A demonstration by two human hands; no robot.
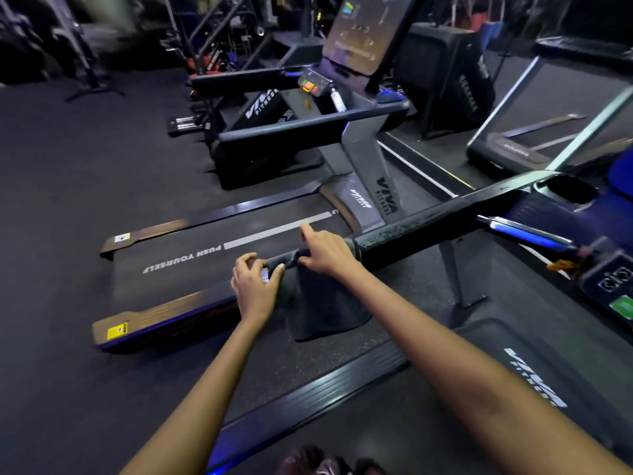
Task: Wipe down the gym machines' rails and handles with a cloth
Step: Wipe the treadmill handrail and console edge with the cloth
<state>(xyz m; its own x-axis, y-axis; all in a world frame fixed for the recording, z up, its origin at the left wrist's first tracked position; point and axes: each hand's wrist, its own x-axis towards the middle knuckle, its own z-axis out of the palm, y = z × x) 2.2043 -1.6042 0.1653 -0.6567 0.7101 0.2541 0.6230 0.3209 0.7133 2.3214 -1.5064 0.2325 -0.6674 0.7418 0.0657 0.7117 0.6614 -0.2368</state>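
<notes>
Here, a dark cloth [322, 303] drapes over the near end of the treadmill handrail [428, 222]. The left hand [255, 286] pinches the cloth's end; the right hand [325, 252], just beside it, grips the cloth-covered rail, forefinger extended. Beyond both hands lies the neighbouring treadmill belt [205, 269].

Under your hands the cloth [318, 303] is dark grey, soft and matt, like terry towelling. The handrail [428, 221] it drapes over looks like black foam or rubber, slightly glossy and speckled with droplets. Beyond the handrail, the treadmill belt [191, 269] is matt black and finely textured. The floor [68, 200] beside it is dull, grainy rubber.
</notes>
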